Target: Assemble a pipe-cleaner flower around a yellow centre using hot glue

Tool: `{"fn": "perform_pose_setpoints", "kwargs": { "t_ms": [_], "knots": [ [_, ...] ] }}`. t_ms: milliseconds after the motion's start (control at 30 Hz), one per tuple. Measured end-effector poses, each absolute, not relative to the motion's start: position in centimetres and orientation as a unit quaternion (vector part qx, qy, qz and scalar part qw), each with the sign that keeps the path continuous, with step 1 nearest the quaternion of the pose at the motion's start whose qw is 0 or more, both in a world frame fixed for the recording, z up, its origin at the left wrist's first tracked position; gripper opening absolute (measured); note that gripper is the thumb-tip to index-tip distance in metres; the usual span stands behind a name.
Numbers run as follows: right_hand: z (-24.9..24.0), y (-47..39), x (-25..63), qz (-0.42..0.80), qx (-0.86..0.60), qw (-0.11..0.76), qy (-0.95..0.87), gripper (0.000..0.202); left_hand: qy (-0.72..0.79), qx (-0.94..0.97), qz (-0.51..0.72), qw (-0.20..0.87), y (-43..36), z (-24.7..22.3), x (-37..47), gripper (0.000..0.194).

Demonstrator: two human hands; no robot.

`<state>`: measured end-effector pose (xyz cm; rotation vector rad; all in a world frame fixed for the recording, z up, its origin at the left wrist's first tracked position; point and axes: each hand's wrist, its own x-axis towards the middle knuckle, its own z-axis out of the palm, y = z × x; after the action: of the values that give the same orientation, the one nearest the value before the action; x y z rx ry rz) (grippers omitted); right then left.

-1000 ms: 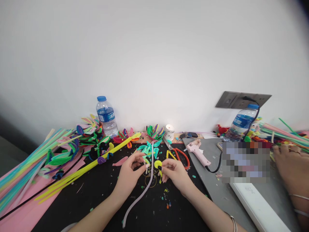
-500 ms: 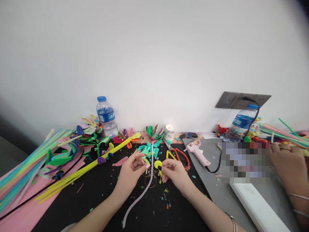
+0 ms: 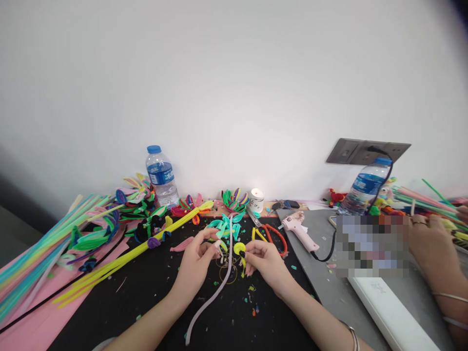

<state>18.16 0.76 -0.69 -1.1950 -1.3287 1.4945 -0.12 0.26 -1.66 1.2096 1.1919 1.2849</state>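
Observation:
My right hand [image 3: 261, 258] pinches a small yellow pipe-cleaner coil [image 3: 239, 247], whose short tail hangs below the fingers. To its left, my left hand [image 3: 199, 253] has thumb and fingertips together; a small pale end shows there, too small to name. Between the hands a pale lilac pipe cleaner [image 3: 227, 275] lies in a curve on the black mat [image 3: 157, 302]. Just beyond the fingertips are turquoise pipe-cleaner loops [image 3: 234, 229]. Red-and-yellow-handled scissors [image 3: 274, 239] lie beyond my right hand.
Pipe-cleaner bundles [image 3: 40, 263] and a water bottle [image 3: 161, 178] stand left. A pink glue gun [image 3: 302, 234], a white box [image 3: 391, 312] and another bottle [image 3: 365, 187] are right, near another person's hand [image 3: 433, 243]. A paper cup [image 3: 256, 201] stands at the back.
My left thumb has shifted slightly up and inward. My right hand and the yellow coil stay put. At the right, the other person's hand has shifted slightly left.

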Motion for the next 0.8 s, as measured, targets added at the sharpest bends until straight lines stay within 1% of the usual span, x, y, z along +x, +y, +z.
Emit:
{"fn": "perform_pose_setpoints", "kwargs": {
  "t_ms": [200, 533, 800],
  "knots": [
    [-0.6, 0.67, 18.15, 0.59, -0.472, 0.396, -0.522, 0.017, 0.509, 0.509, 0.532, 0.445, 0.2, -1.72, -0.13, 0.033],
    [-0.55, 0.64, 18.1, 0.575, -0.485, 0.389, -0.531, 0.017, 0.495, 0.494, 0.518, 0.493, 0.3, -1.49, 0.0, 0.035],
    [-0.53, 0.66, 18.1, 0.585, -0.474, 0.396, -0.526, 0.016, 0.504, 0.505, 0.52, 0.469, 0.35, -1.28, -0.05, 0.036]
  ]
}}
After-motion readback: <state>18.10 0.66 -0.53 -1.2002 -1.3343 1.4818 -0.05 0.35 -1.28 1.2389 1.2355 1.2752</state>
